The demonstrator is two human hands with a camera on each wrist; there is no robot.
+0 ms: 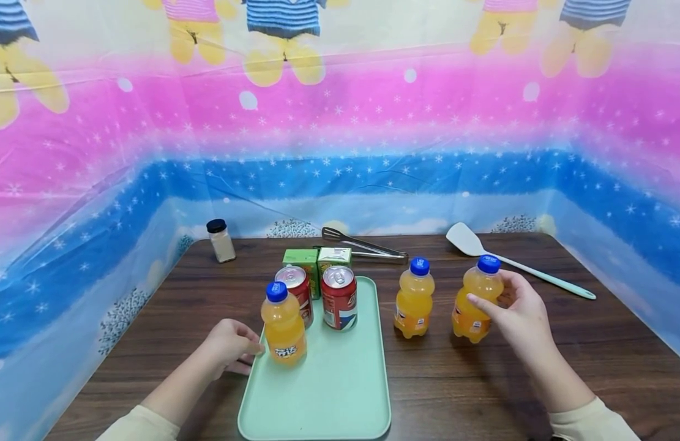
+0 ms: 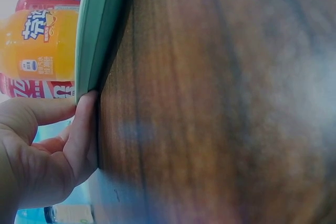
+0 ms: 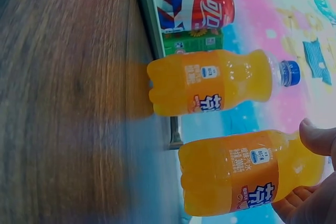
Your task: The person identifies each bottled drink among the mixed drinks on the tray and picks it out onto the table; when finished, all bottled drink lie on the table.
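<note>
While snowflake-printed cloth (image 1: 373, 174), cut off above, backs the wooden table (image 1: 450, 392), the left hand (image 1: 231, 346) pinches the green tray (image 1: 328, 398) by its left rim, the right hand (image 1: 521, 312) grips the rightmost orange bottle (image 1: 476, 286), off the tray, and cans (image 1: 340, 300) partly hide cartons (image 1: 300, 257).

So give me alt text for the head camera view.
A person's right hand holds an orange drink bottle near a second bottle; the left hand grips a pale green tray bearing a third bottle and two red cans.
</note>
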